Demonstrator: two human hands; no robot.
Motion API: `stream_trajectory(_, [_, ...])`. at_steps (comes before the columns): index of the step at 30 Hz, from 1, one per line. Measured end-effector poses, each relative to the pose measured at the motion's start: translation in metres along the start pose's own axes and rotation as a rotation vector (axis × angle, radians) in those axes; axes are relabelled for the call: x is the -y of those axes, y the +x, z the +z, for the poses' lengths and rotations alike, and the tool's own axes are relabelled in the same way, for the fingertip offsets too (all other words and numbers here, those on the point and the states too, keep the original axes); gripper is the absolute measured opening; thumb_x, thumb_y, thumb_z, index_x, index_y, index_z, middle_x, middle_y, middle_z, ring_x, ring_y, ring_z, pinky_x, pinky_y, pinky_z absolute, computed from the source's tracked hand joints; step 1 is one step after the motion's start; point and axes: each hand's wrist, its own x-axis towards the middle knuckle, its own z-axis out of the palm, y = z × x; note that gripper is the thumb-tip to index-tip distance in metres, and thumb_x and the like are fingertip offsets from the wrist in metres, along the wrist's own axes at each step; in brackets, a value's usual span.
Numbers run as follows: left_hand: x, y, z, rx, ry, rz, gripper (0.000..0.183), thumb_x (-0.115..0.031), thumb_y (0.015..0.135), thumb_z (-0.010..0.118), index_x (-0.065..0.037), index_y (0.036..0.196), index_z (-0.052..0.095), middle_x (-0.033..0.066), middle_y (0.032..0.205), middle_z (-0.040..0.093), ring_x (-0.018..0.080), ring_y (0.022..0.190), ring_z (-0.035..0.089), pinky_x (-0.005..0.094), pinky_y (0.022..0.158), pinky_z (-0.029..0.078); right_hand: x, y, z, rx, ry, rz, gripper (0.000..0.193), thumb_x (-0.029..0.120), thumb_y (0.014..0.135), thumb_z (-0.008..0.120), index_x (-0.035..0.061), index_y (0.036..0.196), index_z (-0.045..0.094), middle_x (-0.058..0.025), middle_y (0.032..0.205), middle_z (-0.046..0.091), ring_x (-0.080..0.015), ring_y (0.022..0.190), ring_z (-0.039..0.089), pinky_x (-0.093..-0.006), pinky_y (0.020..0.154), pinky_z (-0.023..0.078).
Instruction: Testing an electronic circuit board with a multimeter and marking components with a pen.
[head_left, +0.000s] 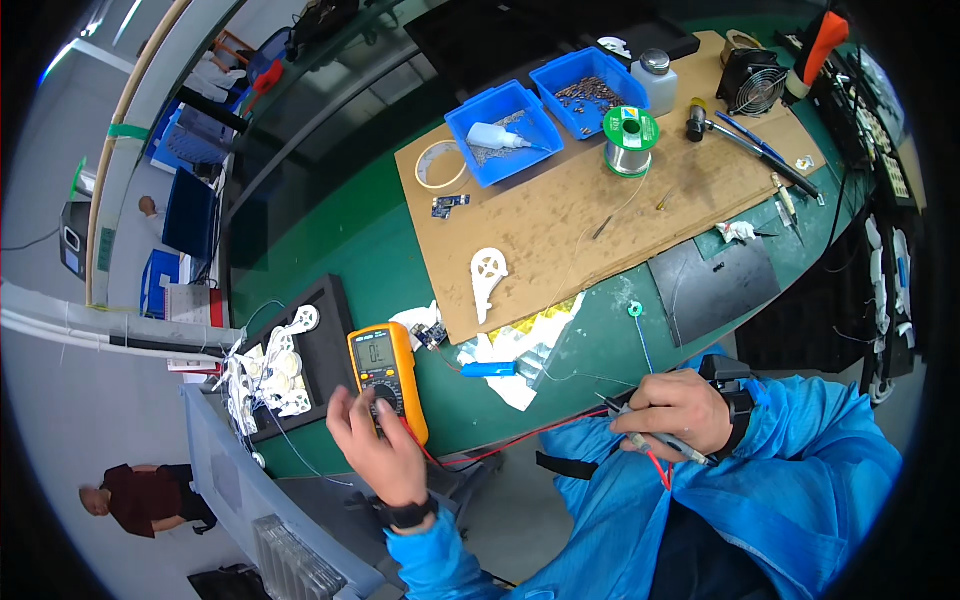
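My left hand reaches over the lower part of a yellow-orange multimeter, its fingers apart and slightly blurred. The fingertips are close to the round dial; whether they touch it I cannot tell. The meter's screen is lit with a reading. In my right hand, closed fingers grip thin test probes, with a red lead running from them toward the meter. A blue cylindrical battery with thin wires lies on white wrap near a small circuit board. A white fan-shaped housing rests on the cardboard.
Cardboard covers much of the green bench, bearing a solder spool, blue bins, a tape roll and a hammer. A dark metal plate lies at right. White parts fill a black foam tray at left.
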Motion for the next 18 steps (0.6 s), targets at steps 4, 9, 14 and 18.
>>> stream_trajectory(4, [-0.092,-0.046,-0.012,0.392,-0.579,0.063,0.037,-0.011,0.083,0.077,0.001,0.115,0.065,0.0132,0.098,0.060,0.0252,0.083,0.063,0.0382,0.071,0.053,-0.002,-0.003,0.002,-0.060,-0.006,-0.004,0.026,0.014,0.081,0.083,0.0095,0.106,0.075,-0.0043,0.087,0.059,-0.0220,0.073,0.064,-0.0344,0.061,0.051])
stream_trajectory(9, [-0.137,-0.099,0.030,0.425,-0.796,0.307,0.041,0.000,0.072,0.079,0.000,0.111,0.064,0.0150,0.090,0.062,0.0339,0.071,0.064,0.0401,0.065,0.052,0.012,0.003,0.002,0.000,-0.004,-0.038,0.031,0.019,0.084,0.081,0.0083,0.112,0.074,-0.0062,0.090,0.062,-0.0240,0.077,0.066,-0.0346,0.063,0.053])
stream_trajectory(14, [-0.137,-0.113,0.036,0.412,-0.833,0.189,0.018,0.005,0.091,0.067,0.002,0.108,0.063,0.0183,0.096,0.069,0.0275,0.082,0.071,0.0384,0.072,0.056,0.007,-0.002,-0.012,-0.049,-0.046,-0.069,0.038,0.022,0.089,0.077,0.0020,0.120,0.071,-0.0094,0.093,0.066,-0.0265,0.077,0.067,-0.0359,0.065,0.054])
stream_trajectory(18, [-0.134,-0.119,0.034,0.377,-1.191,-0.146,0.022,-0.014,0.107,0.050,0.002,0.122,0.050,0.0237,0.104,0.069,0.0286,0.088,0.072,0.0398,0.079,0.058,0.006,-0.013,-0.013,-0.116,0.117,0.041,0.047,0.021,0.093,0.072,-0.0052,0.129,0.061,-0.0173,0.095,0.071,-0.0355,0.081,0.070,-0.0413,0.072,0.057])
